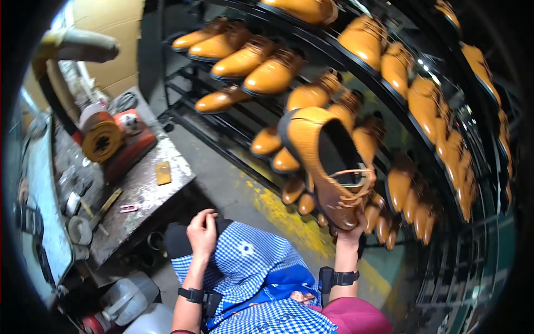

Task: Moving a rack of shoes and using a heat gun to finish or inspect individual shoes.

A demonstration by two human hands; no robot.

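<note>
A tan leather lace-up shoe (314, 147) is held up by my right hand (350, 231), whose fingers grip its darker brown toe end from below. The heel points up and away, and the dark inside of the shoe shows. Its light laces (356, 192) hang loosely over the front. Part of my right fingers is hidden behind the toe. My left hand (201, 231) rests near my knee on the blue checked apron (261, 250), holding nothing, its fingers loosely bent and a little apart.
Black racks (222, 147) with rows of similar tan shoes (272, 72) stand ahead and to the right. At left is a stained workbench (161, 195) with a red and yellow machine (105, 139), a yellowish block (163, 173) and a brush-like tool (108, 203). Plastic jugs (130, 298) sit at lower left.
</note>
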